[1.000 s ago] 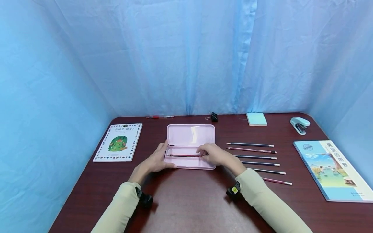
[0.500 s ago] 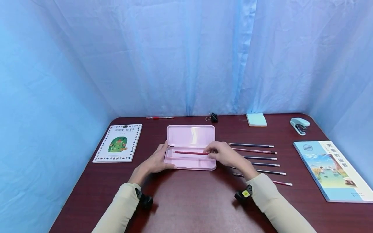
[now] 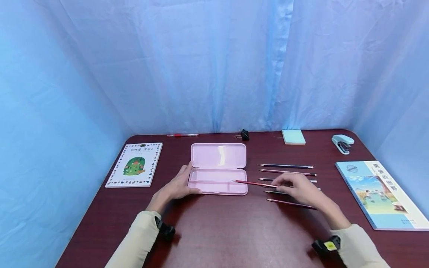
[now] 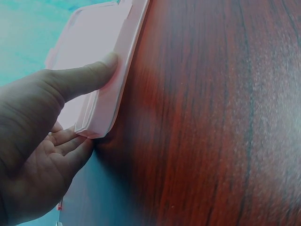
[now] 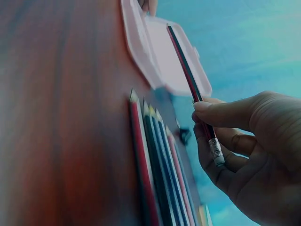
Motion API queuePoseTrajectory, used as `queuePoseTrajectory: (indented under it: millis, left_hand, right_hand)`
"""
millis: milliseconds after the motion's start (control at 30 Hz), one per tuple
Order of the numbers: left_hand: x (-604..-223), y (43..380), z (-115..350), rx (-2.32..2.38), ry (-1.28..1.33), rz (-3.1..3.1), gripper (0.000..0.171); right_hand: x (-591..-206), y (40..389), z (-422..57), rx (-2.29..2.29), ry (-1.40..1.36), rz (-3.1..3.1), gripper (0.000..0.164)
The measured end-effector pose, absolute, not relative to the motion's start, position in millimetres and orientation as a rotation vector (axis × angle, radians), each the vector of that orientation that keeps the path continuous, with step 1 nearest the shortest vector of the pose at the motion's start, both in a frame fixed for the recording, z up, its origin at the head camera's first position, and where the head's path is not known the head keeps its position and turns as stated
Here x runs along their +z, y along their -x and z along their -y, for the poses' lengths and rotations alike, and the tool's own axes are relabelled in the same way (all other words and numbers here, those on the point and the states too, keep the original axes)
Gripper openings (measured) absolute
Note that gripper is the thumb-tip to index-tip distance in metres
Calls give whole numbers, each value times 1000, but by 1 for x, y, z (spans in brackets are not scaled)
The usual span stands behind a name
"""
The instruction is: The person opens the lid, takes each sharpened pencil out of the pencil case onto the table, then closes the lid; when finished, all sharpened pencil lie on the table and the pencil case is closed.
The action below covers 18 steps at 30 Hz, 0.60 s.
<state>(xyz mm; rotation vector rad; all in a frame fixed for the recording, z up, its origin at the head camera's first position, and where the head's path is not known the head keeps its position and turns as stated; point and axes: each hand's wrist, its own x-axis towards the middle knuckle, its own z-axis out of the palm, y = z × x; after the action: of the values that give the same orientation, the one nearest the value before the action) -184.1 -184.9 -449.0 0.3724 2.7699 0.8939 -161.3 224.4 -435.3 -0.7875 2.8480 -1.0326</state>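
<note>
A pink pencil case (image 3: 207,175) lies with its lid raised at the middle of the table, its compartments bare. My left hand (image 3: 177,187) holds its left end; in the left wrist view the thumb (image 4: 89,80) lies along the front wall and the fingers bend at the side. To the right of the case, my right hand (image 3: 298,188) pinches a red-and-black pencil (image 3: 251,183) near its eraser end. The pencil's tip points left, overlapping the case's right edge in the head view. Beneath and beyond that hand several pencils (image 3: 286,166) lie in a row, partly hidden.
A picture book (image 3: 134,165) is at the left, a larger book (image 3: 382,197) at the right. Along the back lie a red pen (image 3: 182,135), a black binder clip (image 3: 245,134), sticky notes (image 3: 293,137) and a stapler (image 3: 343,143). Blue curtains (image 3: 201,67) surround the table.
My right hand has lifted the pencil out of the case and carried it right, over the row of pencils. The left hand stays on the case.
</note>
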Motion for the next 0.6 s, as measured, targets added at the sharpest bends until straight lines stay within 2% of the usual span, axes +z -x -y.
queuePoseTrajectory:
  millis: [267,600]
  left_hand:
    - [-449,183,186,892,-368,-2762,112]
    - [-450,184,185,871,-358,-2762,113]
  right_hand:
    - [-442,123,-267,-991,686,-2902,15]
    - [-448,93,-293,-950,528,-2859,13]
